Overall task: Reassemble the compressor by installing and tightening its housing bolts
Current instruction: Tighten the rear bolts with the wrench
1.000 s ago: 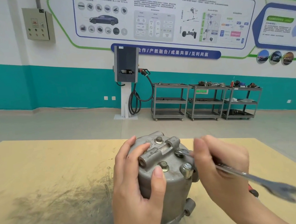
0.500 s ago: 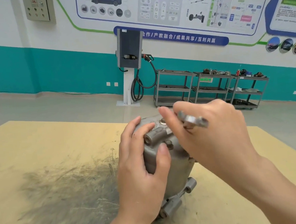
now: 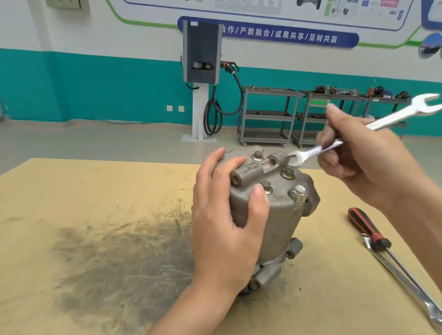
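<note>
Fingers of my right hand (image 3: 360, 158) pinch the wrench (image 3: 368, 127), left hand (image 3: 228, 221) grips the compressor (image 3: 281, 207) — tightening step; next, seat its jaw on a bolt (image 3: 287, 172).

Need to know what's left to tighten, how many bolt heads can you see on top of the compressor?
3: one at the back, one on the right near the wrench, one at the front by the left thumb. The hand may hide more.
</note>
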Available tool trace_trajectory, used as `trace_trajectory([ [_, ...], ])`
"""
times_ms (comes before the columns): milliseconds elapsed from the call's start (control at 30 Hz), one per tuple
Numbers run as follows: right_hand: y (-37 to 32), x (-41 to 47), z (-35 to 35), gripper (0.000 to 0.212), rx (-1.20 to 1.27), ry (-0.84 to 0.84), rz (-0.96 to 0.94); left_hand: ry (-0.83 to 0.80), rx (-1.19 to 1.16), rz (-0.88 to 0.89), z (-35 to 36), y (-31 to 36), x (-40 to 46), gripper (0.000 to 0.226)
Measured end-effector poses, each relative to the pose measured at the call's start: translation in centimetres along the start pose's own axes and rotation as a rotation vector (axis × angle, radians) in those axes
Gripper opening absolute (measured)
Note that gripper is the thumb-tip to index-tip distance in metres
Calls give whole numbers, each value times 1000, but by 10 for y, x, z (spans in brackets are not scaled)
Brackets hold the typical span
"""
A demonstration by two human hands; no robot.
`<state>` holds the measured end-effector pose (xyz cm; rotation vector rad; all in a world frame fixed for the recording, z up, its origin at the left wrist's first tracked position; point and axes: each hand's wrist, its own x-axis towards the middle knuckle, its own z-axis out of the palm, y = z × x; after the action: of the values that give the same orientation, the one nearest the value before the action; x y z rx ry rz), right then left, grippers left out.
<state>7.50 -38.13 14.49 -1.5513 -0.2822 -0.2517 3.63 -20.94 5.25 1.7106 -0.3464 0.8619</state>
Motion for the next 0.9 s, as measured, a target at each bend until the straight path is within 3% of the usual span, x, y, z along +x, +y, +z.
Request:
trace_trajectory([
  [133,11,9,0,57,110,-51,133,-1,0,1,0,0,0,38],
  [567,10,28,12,65,114,-161,201,6,-10,23,1,-2,1,36],
  [800,26,16,11,63,312,23,81,-4,-6,10,-1,-1,1,37],
  [900,27,10,7,63,323,29,19,2,-7,17,0,-1,1,36],
])
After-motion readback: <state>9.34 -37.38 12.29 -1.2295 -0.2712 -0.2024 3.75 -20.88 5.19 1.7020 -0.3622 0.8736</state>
